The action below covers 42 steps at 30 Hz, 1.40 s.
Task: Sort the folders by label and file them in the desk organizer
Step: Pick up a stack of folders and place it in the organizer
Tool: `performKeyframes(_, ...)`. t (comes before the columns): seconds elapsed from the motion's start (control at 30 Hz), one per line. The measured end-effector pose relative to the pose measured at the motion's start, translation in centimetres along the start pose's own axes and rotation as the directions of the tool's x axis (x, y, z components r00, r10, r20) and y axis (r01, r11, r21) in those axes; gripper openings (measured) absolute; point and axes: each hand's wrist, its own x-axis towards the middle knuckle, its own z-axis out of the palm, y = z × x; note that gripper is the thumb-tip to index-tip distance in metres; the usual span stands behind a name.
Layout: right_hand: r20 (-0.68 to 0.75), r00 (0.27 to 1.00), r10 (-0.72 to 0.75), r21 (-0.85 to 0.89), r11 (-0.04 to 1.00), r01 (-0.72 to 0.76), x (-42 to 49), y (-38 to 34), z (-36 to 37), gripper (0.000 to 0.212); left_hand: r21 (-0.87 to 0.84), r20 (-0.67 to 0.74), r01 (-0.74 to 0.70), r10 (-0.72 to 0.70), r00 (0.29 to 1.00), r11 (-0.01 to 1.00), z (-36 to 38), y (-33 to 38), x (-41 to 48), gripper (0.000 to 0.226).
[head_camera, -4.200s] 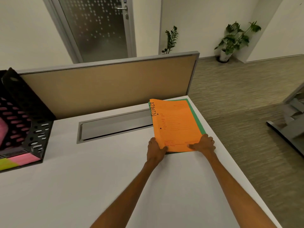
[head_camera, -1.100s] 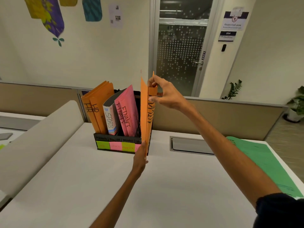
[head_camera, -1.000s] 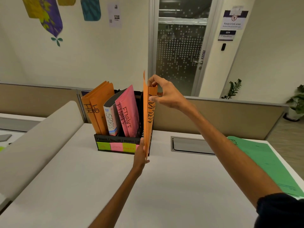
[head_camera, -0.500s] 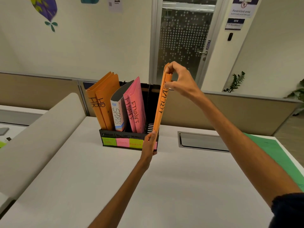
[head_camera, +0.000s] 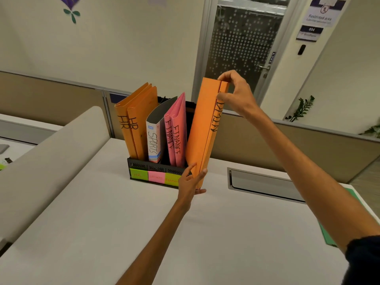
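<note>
- White desk [head_camera: 226,233] is seen stretching from the camera up to the desk organizer [head_camera: 144,166], which is set on its far part.
- A green folder [head_camera: 328,237] is laid flat at the desk's edge, well to the right of the organizer and nearer than it.
- The left hand [head_camera: 190,182] is raised just at the organizer's right front corner. The lower end of an orange folder [head_camera: 202,130] is pinched between its thumb on the left face and its fingers curled round the right.
- The orange folder is held nearly upright, its top tilted a little to the right, with black lettering written along its spine edge. Its lower end is placed at the organizer's rightmost end, and whether it is inside the slot cannot be told.
- The right hand [head_camera: 236,93] is held above the organizer's right end, and the folder's top corner is gripped between its thumb and bent fingers.
- Green and pink sticky notes [head_camera: 156,177] are stuck along the organizer's front wall.
- Inside the organizer, from its left, two orange folders marked HR [head_camera: 135,122], a grey folder marked SPORTS [head_camera: 155,138] and two pink folders marked FINANCE [head_camera: 176,132] are stood on end.
- A metal cable tray [head_camera: 263,187] is sunk into the desk to the organizer's right.
- A beige partition [head_camera: 298,145] is set behind the organizer, and a dotted glass door [head_camera: 238,44] is seen beyond it.
</note>
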Motion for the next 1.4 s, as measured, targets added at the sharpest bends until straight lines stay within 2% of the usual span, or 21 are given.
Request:
performKeyframes(0.17,-0.100,0.992,-0.080,0.032,0.996,0.083,-0.2,-0.5,-0.7,0.033,-0.069,0.000,-0.035,0.035,0.999,0.997,0.1,-0.3,-0.6,0.060)
performKeyframes(0.33,-0.187,0.979,-0.083,0.051,0.994,0.094,-0.5,-0.8,-1.1,0.031,-0.082,0.022,-0.016,0.018,1.000,0.996,0.9,-0.6,-1.5,0.055)
performKeyframes(0.57,-0.088,0.992,-0.090,0.024,0.995,0.093,-0.7,-0.3,-0.8,0.033,-0.084,0.013,-0.015,0.016,1.000,0.996,0.8,-0.7,-1.1,0.045)
performKeyframes(0.73,-0.105,0.981,-0.166,0.019,0.985,0.169,-0.1,-1.1,-0.2,0.033,-0.065,0.010,-0.013,0.014,1.000,0.998,0.5,-0.6,-0.7,0.044)
performKeyframes(0.97,-0.101,0.988,-0.113,0.022,0.993,0.116,-0.1,0.5,1.3,0.032,-0.009,-0.008,0.003,-0.003,1.000,1.000,-0.4,-1.2,-0.3,0.045)
performKeyframes(1.07,-0.106,0.986,-0.127,0.004,0.992,0.128,0.3,1.2,1.6,0.034,-0.044,-0.031,0.001,-0.003,1.000,0.999,0.1,-1.1,-0.1,0.045)
performKeyframes(1.17,0.001,0.996,-0.093,-0.008,0.996,0.093,0.9,2.1,1.5,0.046,-0.087,-0.041,-0.004,0.001,0.999,0.996,0.5,-1.0,0.6,0.045)
performKeyframes(1.27,0.162,0.986,-0.034,-0.092,0.995,0.050,1.8,3.2,1.3,0.069,-0.080,-0.003,0.016,-0.016,1.000,0.997,0.7,-1.1,1.8,0.047)
performKeyframes(1.4,0.246,0.969,-0.021,-0.177,0.982,0.067,2.9,4.1,1.3,0.085,0.064,-0.022,-0.093,0.095,0.995,0.994,0.9,-1.4,3.7,0.046)
